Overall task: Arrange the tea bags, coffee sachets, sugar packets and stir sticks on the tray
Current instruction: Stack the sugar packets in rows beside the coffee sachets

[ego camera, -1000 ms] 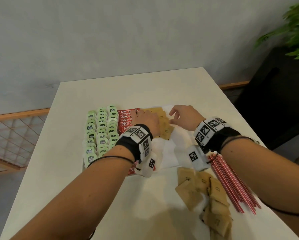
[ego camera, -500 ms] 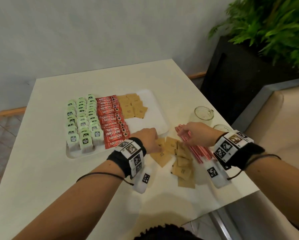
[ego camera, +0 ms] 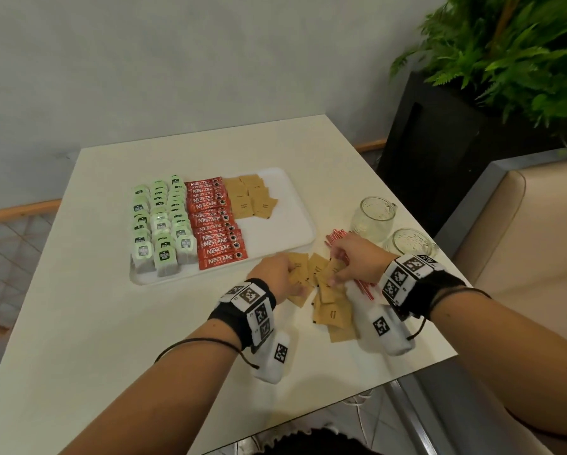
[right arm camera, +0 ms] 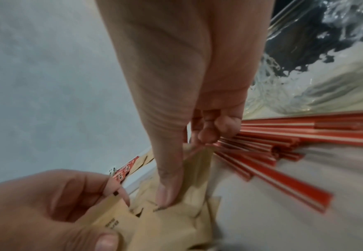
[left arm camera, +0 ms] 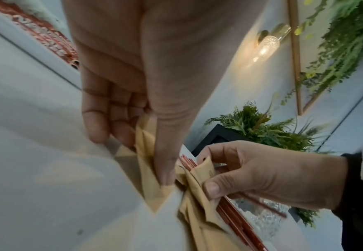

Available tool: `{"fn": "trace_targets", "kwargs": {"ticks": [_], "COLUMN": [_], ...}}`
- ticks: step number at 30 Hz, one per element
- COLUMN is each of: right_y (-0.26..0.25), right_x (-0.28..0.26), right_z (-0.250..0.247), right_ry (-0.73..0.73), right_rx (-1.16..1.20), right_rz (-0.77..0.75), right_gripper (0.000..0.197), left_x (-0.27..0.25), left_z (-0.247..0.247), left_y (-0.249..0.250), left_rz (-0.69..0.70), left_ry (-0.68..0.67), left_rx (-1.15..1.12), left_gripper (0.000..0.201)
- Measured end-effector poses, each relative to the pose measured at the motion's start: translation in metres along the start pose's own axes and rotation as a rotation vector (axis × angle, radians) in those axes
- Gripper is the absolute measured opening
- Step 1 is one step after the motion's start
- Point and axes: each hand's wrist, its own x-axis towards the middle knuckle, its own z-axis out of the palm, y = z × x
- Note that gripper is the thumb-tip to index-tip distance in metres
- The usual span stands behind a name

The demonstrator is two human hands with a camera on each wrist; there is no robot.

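Observation:
A white tray (ego camera: 295, 205) holds rows of green tea bags (ego camera: 160, 221), red coffee sachets (ego camera: 216, 224) and a few brown sugar packets (ego camera: 252, 198). In front of the tray lies a loose pile of brown sugar packets (ego camera: 333, 313) on the table. My left hand (ego camera: 277, 274) pinches a sugar packet (left arm camera: 146, 139) at the pile's left side. My right hand (ego camera: 351, 261) pinches another sugar packet (right arm camera: 195, 163) at the pile's right side. Red stir sticks (right arm camera: 283, 141) lie under and right of my right hand.
Two clear glass mugs (ego camera: 374, 218) (ego camera: 410, 243) stand right of the tray near the table's right edge. A black planter with a green plant (ego camera: 505, 60) and a beige seat (ego camera: 531, 231) are beyond that edge. The table's front edge is near my right wrist.
Both hands came back from the tray's sugar row to the loose pile in front of it and took hold of packets. The head view swung right.

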Motion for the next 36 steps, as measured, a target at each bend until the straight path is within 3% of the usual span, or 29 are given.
{"fn": "trace_targets", "kwargs": {"ticks": [4, 9, 13, 20, 25, 30, 33, 36], "right_y": [0.000, 0.004, -0.001, -0.015, -0.022, -0.028, -0.033, -0.027], "right_x": [-0.005, -0.008, -0.014, -0.021, -0.022, -0.023, -0.028, -0.025], "right_z": [-0.003, -0.013, -0.021, -0.026, -0.020, -0.011, -0.010, -0.009], "right_ry": [-0.008, 0.044, 0.078, 0.100, 0.045, 0.054, 0.048, 0.106], "right_rx": [0.126, 0.119, 0.152, 0.080, 0.338, 0.456, 0.539, 0.471], "right_rz": [-0.049, -0.063, -0.092, -0.095, -0.169, -0.185, -0.186, -0.149], "right_gripper": [0.036, 0.032, 0.025, 0.024, 0.018, 0.025, 0.030, 0.028], "left_x": [-0.006, -0.013, -0.014, -0.014, -0.020, -0.026, -0.030, -0.033], "left_z": [0.003, -0.001, -0.004, 0.002, -0.002, -0.005, -0.003, -0.002], "left_y": [-0.012, -0.015, -0.013, 0.001, 0.012, 0.015, 0.012, 0.010], "left_rz": [0.002, 0.048, 0.091, 0.072, 0.151, 0.138, 0.139, 0.105], "left_ry": [0.061, 0.144, 0.170, 0.048, -0.050, -0.148, -0.154, -0.128], "left_rx": [-0.066, -0.465, -0.499, -0.648, -0.746, -0.808, -0.847, -0.885], "left_gripper": [0.033, 0.021, 0.013, 0.013, 0.023, 0.054, 0.035, 0.021]}}
